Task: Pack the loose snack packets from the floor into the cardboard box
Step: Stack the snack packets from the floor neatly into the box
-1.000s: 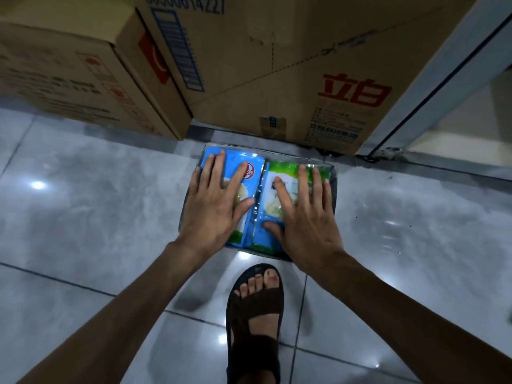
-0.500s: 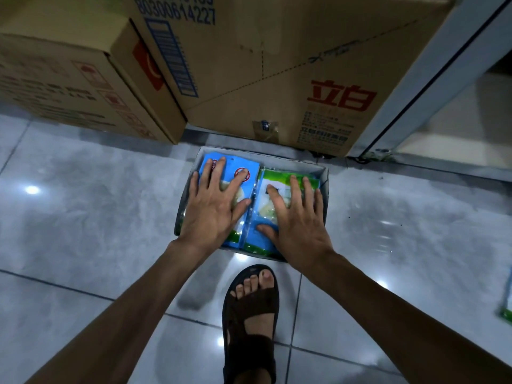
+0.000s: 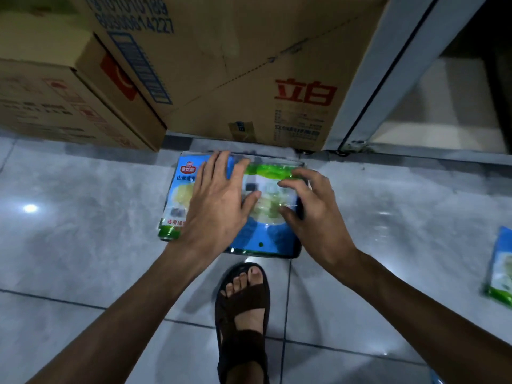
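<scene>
My left hand (image 3: pixel 219 206) lies flat, fingers straight, on the snack packets (image 3: pixel 260 234) at centre frame. My right hand (image 3: pixel 315 214) curls over them; I cannot tell whether it grips.

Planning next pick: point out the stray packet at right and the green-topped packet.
stray packet (image 3: pixel 501 268), head view, its pale middle.
green-topped packet (image 3: pixel 271 171), head view, green top band.

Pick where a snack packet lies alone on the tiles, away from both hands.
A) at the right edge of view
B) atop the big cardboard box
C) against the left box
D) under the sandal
A: a blue-and-green packet lies alone on the tiled floor at the picture's right edge.
</scene>
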Available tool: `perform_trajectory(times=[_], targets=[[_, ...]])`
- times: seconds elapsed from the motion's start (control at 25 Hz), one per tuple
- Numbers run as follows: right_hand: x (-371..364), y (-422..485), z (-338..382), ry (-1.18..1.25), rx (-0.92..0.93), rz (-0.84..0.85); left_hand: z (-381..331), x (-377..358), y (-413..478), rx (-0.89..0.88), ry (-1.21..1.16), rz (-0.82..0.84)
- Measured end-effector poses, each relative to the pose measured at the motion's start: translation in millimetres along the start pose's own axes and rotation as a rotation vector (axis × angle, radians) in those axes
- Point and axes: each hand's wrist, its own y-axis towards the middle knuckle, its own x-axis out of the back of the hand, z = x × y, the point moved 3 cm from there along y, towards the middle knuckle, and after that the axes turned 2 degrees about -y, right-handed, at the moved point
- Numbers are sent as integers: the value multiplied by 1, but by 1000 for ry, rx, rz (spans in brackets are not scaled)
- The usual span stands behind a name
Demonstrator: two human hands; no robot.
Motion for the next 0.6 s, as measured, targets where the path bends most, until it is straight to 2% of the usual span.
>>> perform_trajectory(times=[0.16, 0.28, 0.4, 0.52, 0.6], targets=[[63, -33, -34, 77, -121, -48, -82, 0, 2, -169, -204, 142], [126, -84, -81, 115, -358, 14, -159, -6, -5, -317, -276, 385], [182, -149, -136, 93, -582, 112, -226, -4, -5, -430, -197, 624], [227, -228, -186, 69, -804, 132, -283, 3, -10, -497, -128, 742], [232, -283, -214, 0, -947, 243, -310, -3, -19, -509, -60, 809]])
